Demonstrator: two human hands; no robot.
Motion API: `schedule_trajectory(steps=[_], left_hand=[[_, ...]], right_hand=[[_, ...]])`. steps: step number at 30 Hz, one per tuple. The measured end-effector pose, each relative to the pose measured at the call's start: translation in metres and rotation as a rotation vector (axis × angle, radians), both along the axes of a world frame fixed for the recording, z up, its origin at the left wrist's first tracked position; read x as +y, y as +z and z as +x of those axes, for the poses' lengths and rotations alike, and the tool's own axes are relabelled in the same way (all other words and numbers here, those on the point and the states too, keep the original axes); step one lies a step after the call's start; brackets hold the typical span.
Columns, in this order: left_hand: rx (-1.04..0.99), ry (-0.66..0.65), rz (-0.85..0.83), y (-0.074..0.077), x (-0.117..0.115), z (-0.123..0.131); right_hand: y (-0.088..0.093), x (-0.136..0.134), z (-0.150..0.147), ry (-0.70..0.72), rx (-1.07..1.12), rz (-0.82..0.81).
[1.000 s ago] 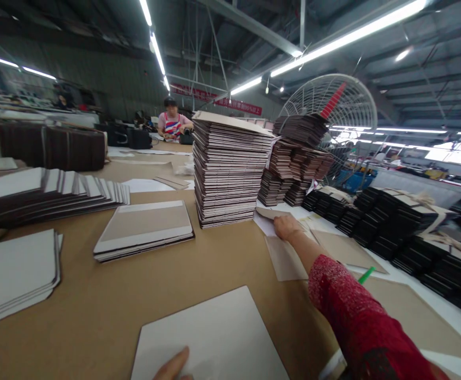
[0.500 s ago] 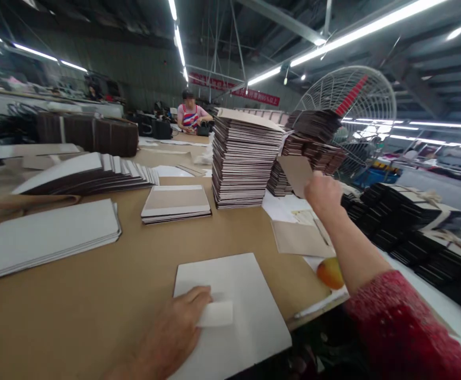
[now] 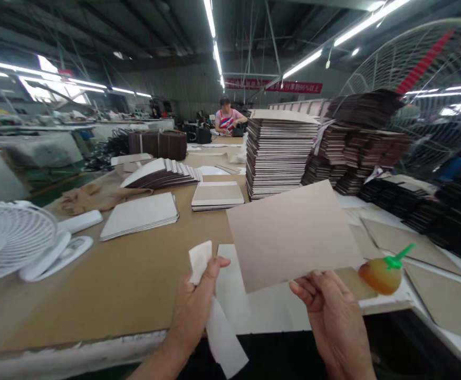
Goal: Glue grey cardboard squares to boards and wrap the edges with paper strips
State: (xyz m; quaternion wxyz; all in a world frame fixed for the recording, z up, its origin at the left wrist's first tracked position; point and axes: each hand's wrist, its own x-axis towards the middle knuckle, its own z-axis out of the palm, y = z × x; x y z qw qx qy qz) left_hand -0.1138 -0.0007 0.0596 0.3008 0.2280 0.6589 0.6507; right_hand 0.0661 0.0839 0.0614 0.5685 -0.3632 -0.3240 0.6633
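One white paper strip [image 3: 226, 338] is gripped in the person's left hand [image 3: 197, 298], its hanging tail liable to snag at the edge of the worktop [image 3: 127, 274]. Rightward, above a pale board [image 3: 264, 312], a beige card sheet [image 3: 294, 237] could tilt or slip, since the right hand [image 3: 335, 314] pinches only its lower edge. No container shows near the hands.

1. Hall is lit by overhead tube lights [image 3: 217, 58]; roof [image 3: 135, 26] is rendered dim.
2. Windows [image 3: 48, 64] at left are blown out.
3. Held sheet [image 3: 294, 237] is softly lit, edges rendered fairly crisp.
4. Right-hand fan [image 3: 420, 100] is stretched by edge distortion.
5. Background is softened; banner [image 3: 294, 86] lettering is partly smeared.
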Motion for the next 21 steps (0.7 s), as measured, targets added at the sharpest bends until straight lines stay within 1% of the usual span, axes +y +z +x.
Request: schedule_trajectory(steps=[2, 4, 7, 9, 11, 13, 15, 18, 21], left_hand=[[0.110, -0.010, -0.037, -0.002, -0.004, 0.003], [0.106, 0.020, -0.034, -0.006, -0.005, 0.003], [-0.021, 0.098, -0.058, -0.012, -0.001, 0.002], [-0.151, 0.110, -0.042, -0.015, 0.002, 0.001], [-0.270, 0.076, 0.024, -0.014, 0.001, -0.002], [-0.346, 0.025, 0.095, -0.010, -0.005, -0.008], [-0.385, -0.007, 0.125, -0.005, -0.014, -0.017], [-0.427, -0.030, 0.080, 0.000, -0.030, -0.030], [-0.459, -0.022, 0.014, 0.004, -0.041, -0.034]], right_hand=[[-0.005, -0.011, -0.004, 0.016, 0.014, -0.035], [-0.007, -0.018, -0.005, 0.038, 0.007, -0.064], [-0.012, -0.026, -0.005, 0.041, -0.018, -0.076], [-0.016, -0.031, -0.004, 0.053, -0.045, -0.053], [-0.019, -0.035, -0.002, 0.094, -0.097, -0.009], [-0.019, -0.036, 0.003, 0.127, -0.125, 0.069], [-0.017, -0.032, 0.011, 0.101, -0.098, 0.186], [-0.010, -0.019, 0.026, 0.018, -0.097, 0.324], [-0.005, -0.006, 0.037, 0.006, -0.171, 0.336]])
